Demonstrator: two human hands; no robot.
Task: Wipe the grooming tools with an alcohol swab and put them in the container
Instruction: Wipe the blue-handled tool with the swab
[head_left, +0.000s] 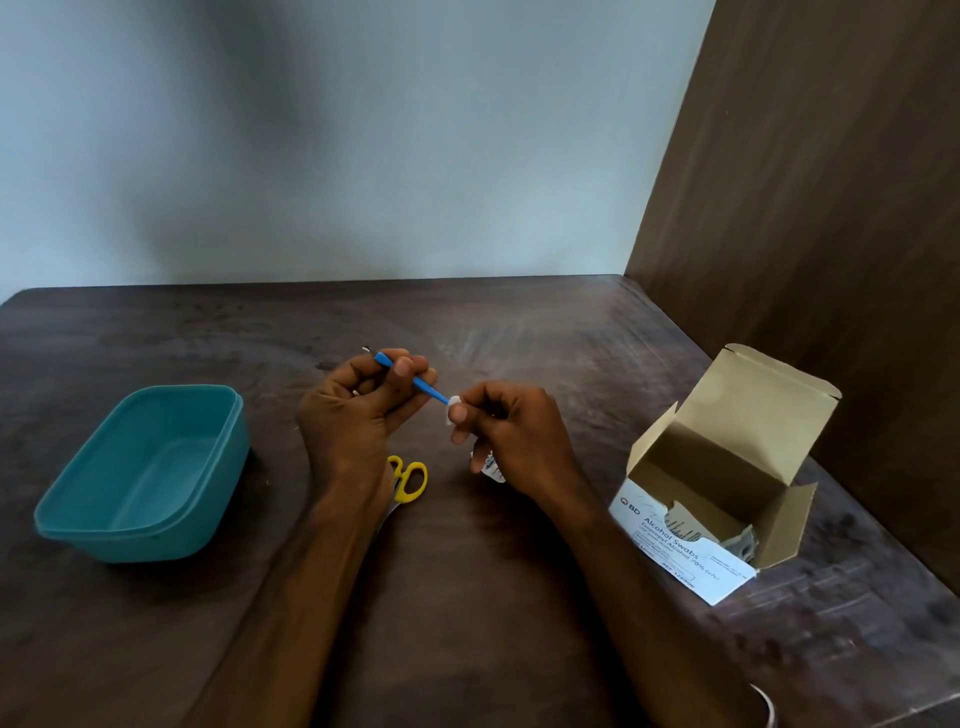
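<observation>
My left hand (363, 410) grips a thin blue-handled grooming tool (430, 391) above the table, its small metal tip pointing up and left. My right hand (511, 436) pinches a white alcohol swab (453, 405) around the tool's right end, and its lower fingers also hold a torn swab wrapper (491, 466). Small yellow-handled scissors (410, 480) lie on the table below my left wrist, partly hidden by it. The teal plastic container (93, 525) stands to the left with nothing in it.
An open cardboard box of alcohol swabs (691, 545) lies at the right with packets inside. A brown wooden panel (831, 208) rises along the table's right side, and a pale wall stands behind the dark wooden table (519, 597).
</observation>
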